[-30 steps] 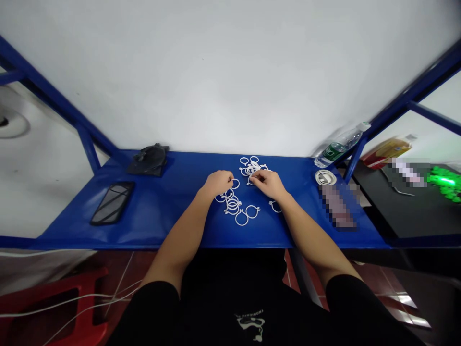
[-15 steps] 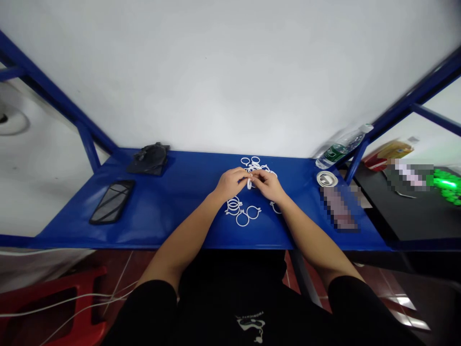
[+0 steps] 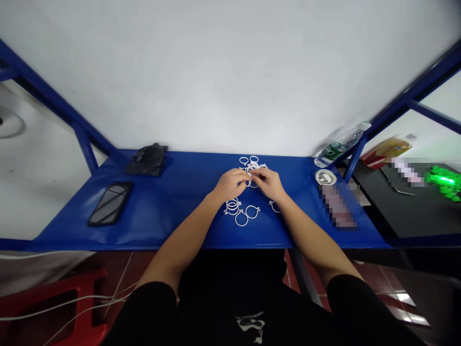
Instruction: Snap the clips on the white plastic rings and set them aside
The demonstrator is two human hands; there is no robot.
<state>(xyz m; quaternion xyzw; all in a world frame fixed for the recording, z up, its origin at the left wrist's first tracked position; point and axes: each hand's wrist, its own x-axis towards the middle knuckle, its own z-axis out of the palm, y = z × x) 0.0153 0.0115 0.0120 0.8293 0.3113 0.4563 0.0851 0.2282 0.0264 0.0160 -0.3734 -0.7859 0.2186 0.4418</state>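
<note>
My left hand [image 3: 231, 184] and my right hand [image 3: 268, 183] meet over the middle of the blue table. Both have their fingertips pinched on a small white ring [image 3: 248, 182], which they mostly cover. Behind the hands lies a loose heap of white rings [image 3: 254, 159] with little tabs. Nearer to me, several overlapping white rings [image 3: 233, 206] rest below my left hand, beside two separate rings [image 3: 241, 218]. Another ring [image 3: 275, 206] is partly covered by my right wrist.
On the left of the blue table [image 3: 173, 211] lie a black phone [image 3: 110, 203] and a crumpled black bag [image 3: 147, 159]. A water bottle [image 3: 338, 146] and a coiled white strap [image 3: 326, 177] are on the right. Blue metal posts [image 3: 85, 149] frame both sides.
Both hands stay pinched together at nearly the same spot, the right fingers slightly shifted. The ring between them is turned and now shows less. The view has shifted slightly.
</note>
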